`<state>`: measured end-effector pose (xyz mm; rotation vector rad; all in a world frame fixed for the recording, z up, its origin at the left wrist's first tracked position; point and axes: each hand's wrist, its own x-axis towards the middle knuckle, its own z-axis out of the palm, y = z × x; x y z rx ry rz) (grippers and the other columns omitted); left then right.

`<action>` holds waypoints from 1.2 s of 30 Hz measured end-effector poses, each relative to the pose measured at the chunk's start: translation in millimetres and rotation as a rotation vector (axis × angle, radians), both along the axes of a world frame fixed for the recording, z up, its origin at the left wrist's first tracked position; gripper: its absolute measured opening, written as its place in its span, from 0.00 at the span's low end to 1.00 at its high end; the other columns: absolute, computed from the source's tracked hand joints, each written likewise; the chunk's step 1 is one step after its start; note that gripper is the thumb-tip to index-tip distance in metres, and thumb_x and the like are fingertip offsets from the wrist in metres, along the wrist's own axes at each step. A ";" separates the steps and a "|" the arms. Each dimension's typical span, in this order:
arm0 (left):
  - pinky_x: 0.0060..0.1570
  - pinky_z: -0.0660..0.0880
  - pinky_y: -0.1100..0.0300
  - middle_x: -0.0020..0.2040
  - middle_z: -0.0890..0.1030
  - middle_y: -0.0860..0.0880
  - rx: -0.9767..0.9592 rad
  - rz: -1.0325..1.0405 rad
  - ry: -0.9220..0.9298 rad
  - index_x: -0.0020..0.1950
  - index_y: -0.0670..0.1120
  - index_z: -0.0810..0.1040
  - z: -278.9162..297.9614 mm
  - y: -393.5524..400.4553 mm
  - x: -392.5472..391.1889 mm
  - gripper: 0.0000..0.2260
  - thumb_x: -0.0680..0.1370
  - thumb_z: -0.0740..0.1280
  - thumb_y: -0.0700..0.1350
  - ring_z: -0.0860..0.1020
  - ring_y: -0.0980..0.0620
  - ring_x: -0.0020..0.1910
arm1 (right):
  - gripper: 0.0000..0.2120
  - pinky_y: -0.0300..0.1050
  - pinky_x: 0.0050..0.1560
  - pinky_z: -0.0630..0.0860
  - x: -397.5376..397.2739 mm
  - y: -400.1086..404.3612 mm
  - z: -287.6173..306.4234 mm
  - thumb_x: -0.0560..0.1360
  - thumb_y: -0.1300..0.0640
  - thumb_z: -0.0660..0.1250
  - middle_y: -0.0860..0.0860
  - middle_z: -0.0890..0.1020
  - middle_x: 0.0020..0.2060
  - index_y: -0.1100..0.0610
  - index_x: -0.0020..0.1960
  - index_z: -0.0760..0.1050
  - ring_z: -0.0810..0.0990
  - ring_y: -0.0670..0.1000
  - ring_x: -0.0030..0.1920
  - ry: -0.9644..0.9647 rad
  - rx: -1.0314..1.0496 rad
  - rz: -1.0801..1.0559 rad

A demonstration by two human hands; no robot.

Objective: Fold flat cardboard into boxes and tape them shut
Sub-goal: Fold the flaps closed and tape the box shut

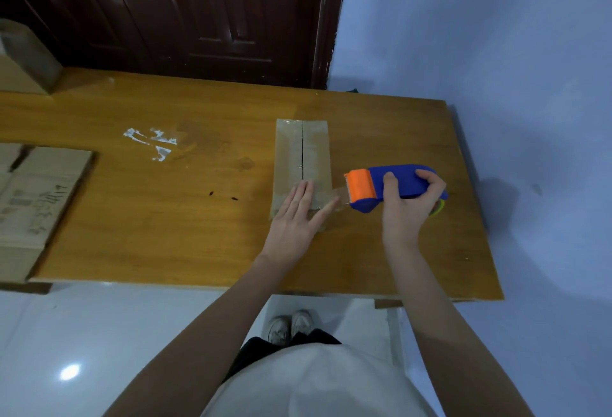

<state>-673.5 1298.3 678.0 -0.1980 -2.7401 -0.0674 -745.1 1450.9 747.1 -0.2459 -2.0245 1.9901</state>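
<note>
Cardboard point(39, 198) lies left (well apart from box point(298, 151)).

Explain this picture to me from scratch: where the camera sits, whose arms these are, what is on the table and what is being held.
There is no machine here. One wide-angle camera is worn on a person's head and looks forward and down, so you see their own two bare arms, white top and shoes.

The surface is a long orange-brown wooden table. In the middle lies a narrow brown cardboard box with a dark seam running along its top. The left hand lies flat with straight fingers on the box's near end. The right hand grips a blue tape dispenser with an orange front, its fingers curled round the body; a strip of clear tape stretches from it towards the box.

At the left edge lie flat unfolded cardboard sheets, and a white scuffed patch marks the tabletop.
</note>
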 end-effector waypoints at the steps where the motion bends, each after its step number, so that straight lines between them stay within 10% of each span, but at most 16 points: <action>1: 0.66 0.61 0.46 0.67 0.70 0.31 -0.006 -0.008 -0.011 0.73 0.53 0.60 1.0 -0.1 0.5 0.41 0.66 0.73 0.32 0.69 0.36 0.68 | 0.19 0.29 0.34 0.73 -1.4 0.1 -0.8 0.74 0.65 0.69 0.45 0.70 0.49 0.57 0.58 0.63 0.76 0.32 0.37 -0.012 -0.014 -0.012; 7: 0.65 0.62 0.47 0.66 0.70 0.31 -0.021 -0.002 -0.060 0.71 0.53 0.63 0.8 1.2 -1.3 0.40 0.65 0.78 0.38 0.71 0.36 0.66 | 0.19 0.30 0.36 0.74 -2.5 2.8 -5.1 0.73 0.65 0.69 0.46 0.71 0.49 0.57 0.58 0.63 0.76 0.35 0.38 -0.040 -0.018 -0.023; 16: 0.57 0.74 0.44 0.59 0.80 0.39 0.122 0.033 0.162 0.51 0.49 0.70 -0.7 10.6 -8.4 0.05 0.76 0.59 0.46 0.78 0.35 0.57 | 0.19 0.29 0.35 0.73 -4.7 2.5 -2.7 0.74 0.66 0.68 0.43 0.69 0.48 0.57 0.58 0.63 0.75 0.31 0.37 -0.022 0.002 -0.012; 36: 0.66 0.64 0.43 0.65 0.75 0.38 0.001 -0.165 0.157 0.51 0.48 0.70 -6.6 -6.7 -4.1 0.05 0.75 0.61 0.45 0.73 0.33 0.64 | 0.17 0.30 0.33 0.74 1.0 4.9 -34.3 0.75 0.64 0.67 0.45 0.71 0.47 0.56 0.58 0.62 0.76 0.43 0.40 -0.197 -0.013 -0.020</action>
